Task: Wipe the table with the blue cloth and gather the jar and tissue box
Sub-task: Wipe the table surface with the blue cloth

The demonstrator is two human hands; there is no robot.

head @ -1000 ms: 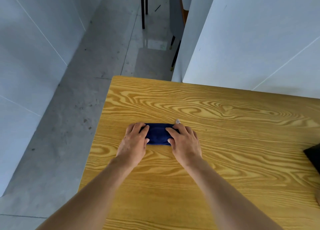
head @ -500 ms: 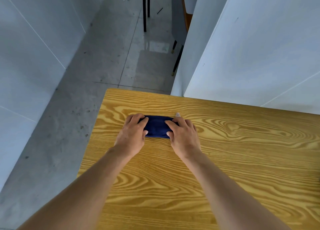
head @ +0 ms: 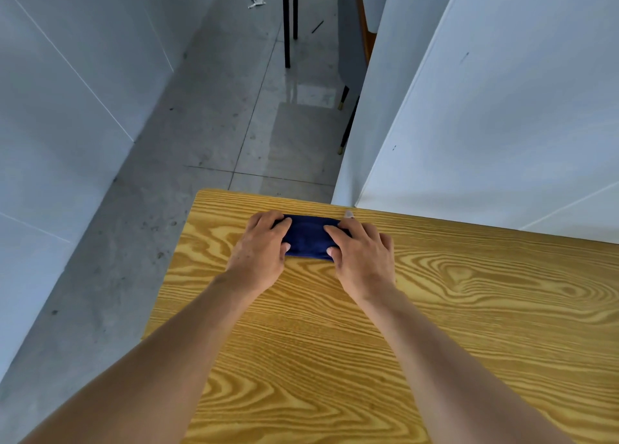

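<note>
I see my left hand [head: 259,246] and right hand [head: 363,256] pressing the folded dark-blue cloth [head: 308,239] flat near the yellow wood-grain counter's [head: 335,360] far edge, fingers [head: 335,234] loosely spread.

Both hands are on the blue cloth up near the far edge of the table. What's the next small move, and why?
Probably draw the blue cloth back toward the body. The left hand and right hand press it flat close to the table far edge, so little wood remains ahead, while a wide stretch lies nearer.
</note>
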